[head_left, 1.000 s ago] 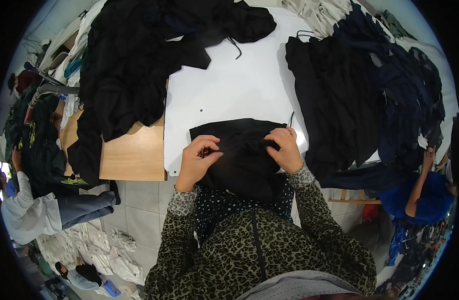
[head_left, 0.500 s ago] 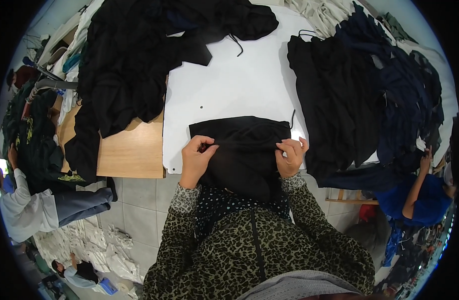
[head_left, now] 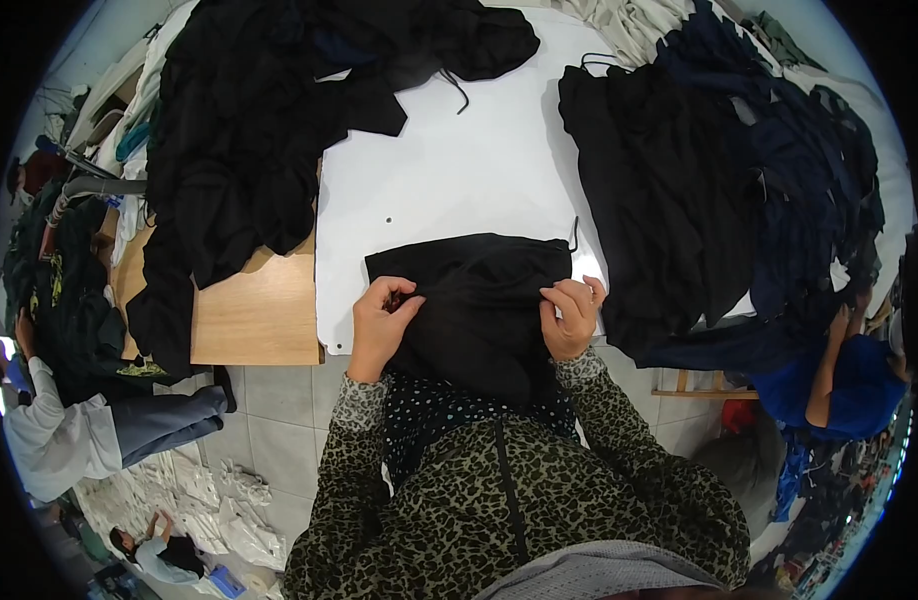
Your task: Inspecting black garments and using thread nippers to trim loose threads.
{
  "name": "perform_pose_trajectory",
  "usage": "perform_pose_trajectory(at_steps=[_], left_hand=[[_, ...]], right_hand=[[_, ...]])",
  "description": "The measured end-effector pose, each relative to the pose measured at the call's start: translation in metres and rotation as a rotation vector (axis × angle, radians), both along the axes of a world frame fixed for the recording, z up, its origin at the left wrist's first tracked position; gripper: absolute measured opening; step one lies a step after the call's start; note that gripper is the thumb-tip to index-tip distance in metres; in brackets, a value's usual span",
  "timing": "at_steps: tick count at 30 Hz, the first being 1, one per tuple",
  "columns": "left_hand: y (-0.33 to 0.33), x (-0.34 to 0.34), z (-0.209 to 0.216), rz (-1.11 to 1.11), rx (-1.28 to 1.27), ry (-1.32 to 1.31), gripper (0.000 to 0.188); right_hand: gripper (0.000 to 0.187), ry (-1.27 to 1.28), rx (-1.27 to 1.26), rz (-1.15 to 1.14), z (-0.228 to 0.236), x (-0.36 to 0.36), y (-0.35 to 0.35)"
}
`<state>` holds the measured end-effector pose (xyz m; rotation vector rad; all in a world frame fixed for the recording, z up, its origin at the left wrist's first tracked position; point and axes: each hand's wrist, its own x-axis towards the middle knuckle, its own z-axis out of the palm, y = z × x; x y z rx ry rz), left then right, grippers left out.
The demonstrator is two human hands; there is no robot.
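A black garment (head_left: 476, 290) lies partly folded on the near edge of a white table (head_left: 459, 170), its lower part hanging over the edge toward me. My left hand (head_left: 381, 322) pinches the cloth at its left side. My right hand (head_left: 572, 315) grips the cloth at its right side. A thin drawstring (head_left: 573, 234) sticks out at the garment's upper right corner. Both forearms wear leopard-print sleeves.
A loose heap of black clothes (head_left: 269, 130) covers the table's far left and a wooden top (head_left: 249, 320). A stack of black and navy garments (head_left: 699, 190) sits on the right. One person (head_left: 69, 440) sits at lower left; another in blue (head_left: 849, 380) bends at right.
My hands have moved apart along the garment's fold, the right one sliding outward to the right edge. The cloth's top edge now lies flatter and wider.
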<state>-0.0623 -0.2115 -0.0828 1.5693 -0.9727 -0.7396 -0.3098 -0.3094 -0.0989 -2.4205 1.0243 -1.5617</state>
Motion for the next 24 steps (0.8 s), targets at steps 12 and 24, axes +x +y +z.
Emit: perform_pose_trajectory(at_steps=[12,24], left_hand=[[-0.004,-0.003,0.005,-0.054,-0.034,-0.029,0.017],[0.001,-0.001,0.016,-0.063,0.043,-0.034,0.015]], right_hand=[[0.021,0.316,0.594,0.435,0.045,0.038,-0.028],[0.033,0.581,0.824,0.457,0.036,0.040,-0.039]])
